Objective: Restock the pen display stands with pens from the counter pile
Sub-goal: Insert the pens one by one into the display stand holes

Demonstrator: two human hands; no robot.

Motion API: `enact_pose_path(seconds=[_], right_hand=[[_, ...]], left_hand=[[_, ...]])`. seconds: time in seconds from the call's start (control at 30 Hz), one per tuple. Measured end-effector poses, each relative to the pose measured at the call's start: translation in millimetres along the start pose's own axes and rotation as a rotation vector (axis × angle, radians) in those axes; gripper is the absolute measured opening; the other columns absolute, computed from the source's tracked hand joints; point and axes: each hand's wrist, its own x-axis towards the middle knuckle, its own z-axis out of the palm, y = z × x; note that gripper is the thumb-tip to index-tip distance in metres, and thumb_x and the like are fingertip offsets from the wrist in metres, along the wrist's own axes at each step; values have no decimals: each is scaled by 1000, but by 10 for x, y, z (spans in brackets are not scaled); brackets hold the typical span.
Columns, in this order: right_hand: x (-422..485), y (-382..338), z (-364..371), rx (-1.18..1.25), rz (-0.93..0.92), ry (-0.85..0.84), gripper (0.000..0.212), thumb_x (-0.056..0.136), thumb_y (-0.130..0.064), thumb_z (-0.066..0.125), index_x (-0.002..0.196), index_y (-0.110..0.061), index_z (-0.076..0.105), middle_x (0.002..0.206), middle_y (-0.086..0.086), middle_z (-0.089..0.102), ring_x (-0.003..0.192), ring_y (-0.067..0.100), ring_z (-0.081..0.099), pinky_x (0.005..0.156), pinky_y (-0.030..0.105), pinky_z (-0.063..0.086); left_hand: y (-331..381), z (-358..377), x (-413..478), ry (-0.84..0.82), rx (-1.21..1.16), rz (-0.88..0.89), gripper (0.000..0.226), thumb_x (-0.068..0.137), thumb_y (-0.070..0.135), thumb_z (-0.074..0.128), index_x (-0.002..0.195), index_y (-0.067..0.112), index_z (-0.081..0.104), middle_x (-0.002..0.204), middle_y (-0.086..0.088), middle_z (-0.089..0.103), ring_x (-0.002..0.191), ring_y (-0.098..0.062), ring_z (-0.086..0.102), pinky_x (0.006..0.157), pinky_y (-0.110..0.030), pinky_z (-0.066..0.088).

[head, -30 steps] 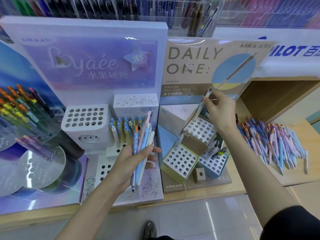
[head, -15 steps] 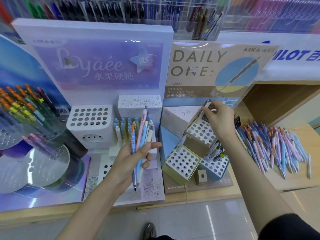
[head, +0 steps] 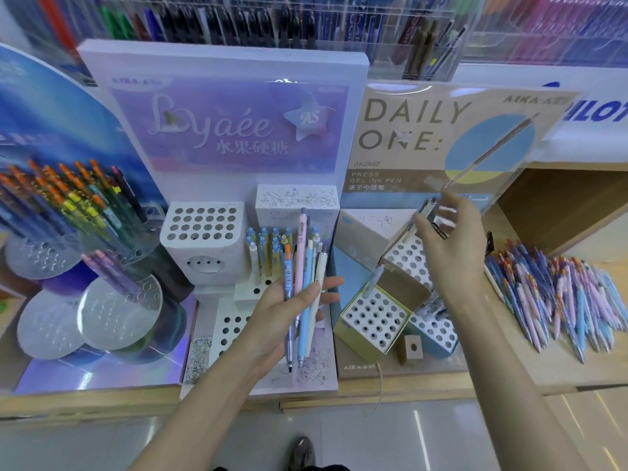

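**Restock in hand at the Daily One stand**

Your left hand (head: pixel 272 321) grips a fan of pens (head: pixel 307 263) before the lilac stand (head: pixel 238 158), thumb clamped across them. Your right hand (head: pixel 448 253), blurred, hovers over the upper hole block (head: pixel 404 258). Whether it pinches the grey pen (head: pixel 427 212) cannot be told. The counter pile (head: pixel 560 294) lies near, to the right. A missed hole could topple that pen, and a slackened thumb could spill the fan.

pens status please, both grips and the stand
Left grip holds a bunch of pens. Right grip over the top holder, one pen at its fingertips, hold blurred. Nothing in the way.
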Motion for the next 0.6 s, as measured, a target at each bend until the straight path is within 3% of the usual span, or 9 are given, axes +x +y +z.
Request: enact_pose_path(seconds=[0.1, 0.13, 0.2, 0.3, 0.43, 0.6], right_hand=[[-365, -256, 96, 152, 68, -343, 19, 82, -36, 69, 98, -27, 68, 91, -21, 65, 87, -7, 56, 74, 14, 43], [-456, -310, 136, 205, 119, -472, 15, 80, -36, 72, 92, -27, 70, 86, -22, 66, 84, -8, 57, 71, 12, 41], [-547, -356, 208, 276, 179, -576, 15, 78, -31, 75, 87, -19, 72, 83, -12, 67, 84, -1, 61, 70, 12, 42], [-579, -377, 246, 394, 218, -564, 14, 79, -18, 75, 83, -4, 70, 77, 0, 63, 61, 2, 65, 61, 10, 46], [-575, -345, 207, 535, 216, -565, 10, 83, -10, 71, 73, -10, 71, 67, 2, 68, 64, 12, 65, 63, 13, 48], [-383, -233, -24, 493, 212, -268, 12, 83, -12, 71, 71, -15, 69, 67, -3, 62, 63, 7, 58, 61, 19, 49]], left_hand=[[-12, 55, 17, -17, -10, -9, 28, 87, 19, 57, 114, 22, 56, 103, 4, 74, 95, -12, 70, 68, -20, 54], [-17, 75, 24, -13, -26, -10, 29, 85, 18, 59, 114, 22, 57, 102, 4, 74, 94, -12, 70, 68, -21, 55], [-20, 108, 38, 0, -49, -6, 36, 78, 20, 64, 114, 22, 57, 98, 2, 75, 92, -14, 71, 68, -22, 56], [-30, 125, 54, -10, -50, 6, 46, 75, 20, 65, 120, 17, 55, 99, 3, 74, 94, -15, 71, 68, -22, 55], [-50, 79, 87, 9, -32, 8, 48, 76, 23, 65, 122, 14, 58, 110, -5, 72, 105, -21, 67, 80, -26, 56], [-33, -9, 118, -18, 4, -3, 45, 83, 23, 59, 125, 8, 53, 112, -5, 71, 106, -20, 67, 79, -23, 55]])
